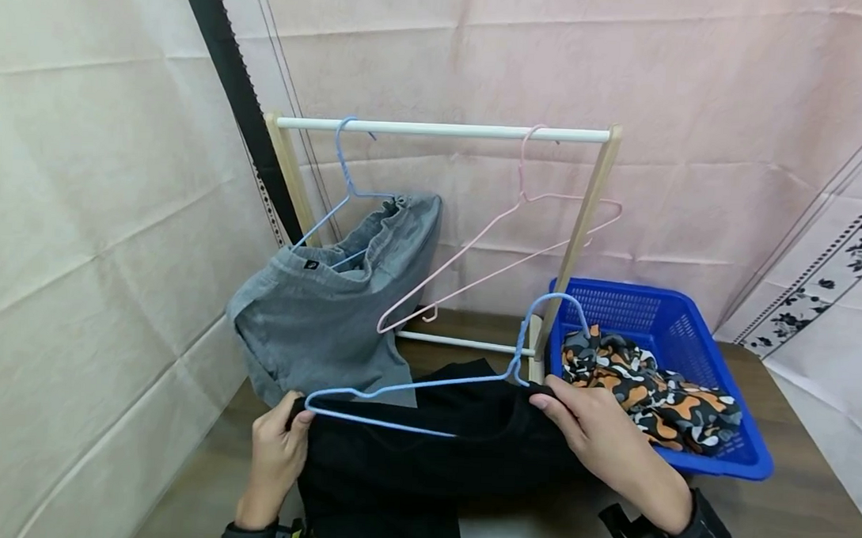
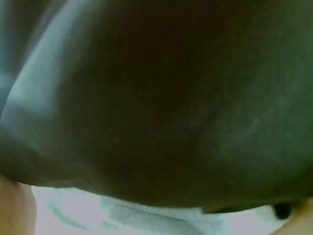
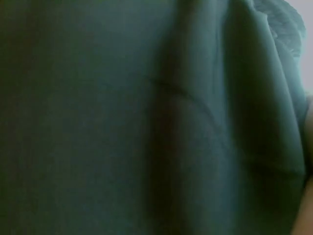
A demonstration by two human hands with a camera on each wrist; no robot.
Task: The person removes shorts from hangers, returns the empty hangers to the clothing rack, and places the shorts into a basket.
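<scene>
My left hand [image 1: 278, 454] pinches one end of the waistband of black pants [image 1: 424, 467], right at the left tip of a blue hanger [image 1: 405, 388]. The hanger's left part sits inside the waist opening, and its hook stands up at the right. Near the hook's base my right hand [image 1: 603, 433] pinches the other side of the waistband between thumb and fingers. The hanger's right arm is hidden by the cloth and hand. Dark cloth [image 2: 156, 107] fills most of the left wrist view, and folded dark cloth [image 3: 98, 122] fills the right wrist view.
A small rack with a white rail [image 1: 443, 130] stands behind. From it hang grey-blue shorts [image 1: 329, 321] on a blue hanger and a bare pink hanger [image 1: 475, 243]. At the right, a blue basket [image 1: 713, 358] holds a camouflage-patterned garment [image 1: 655, 395].
</scene>
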